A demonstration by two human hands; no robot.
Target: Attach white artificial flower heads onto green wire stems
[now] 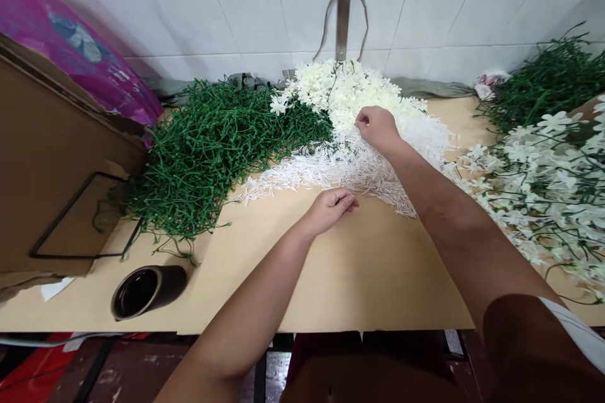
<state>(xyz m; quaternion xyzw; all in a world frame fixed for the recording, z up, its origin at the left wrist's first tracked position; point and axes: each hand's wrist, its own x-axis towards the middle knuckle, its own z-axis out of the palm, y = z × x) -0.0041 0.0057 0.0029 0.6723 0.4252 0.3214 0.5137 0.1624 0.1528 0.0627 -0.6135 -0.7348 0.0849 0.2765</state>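
Observation:
My right hand (379,128) reaches to the near edge of a heap of white artificial flower heads (347,89). Its fingers are pinched together at the petals; what is between them is hidden. Lower and to the left, my left hand (332,209) hovers above the cardboard, fingers curled closed, and anything inside is too small to see. Just beyond it spreads a layer of thin white stamen-like pieces (312,170). A big pile of green plastic stems (212,145) lies left of the flower heads.
White flowers on green stems (558,189) lie at the right, with more green stems (553,82) behind. A dark cup-like container (142,293) is tipped on its side at the front left, near a cardboard box (51,170) and a black wire frame (85,256). A tiled wall (265,6) closes the back.

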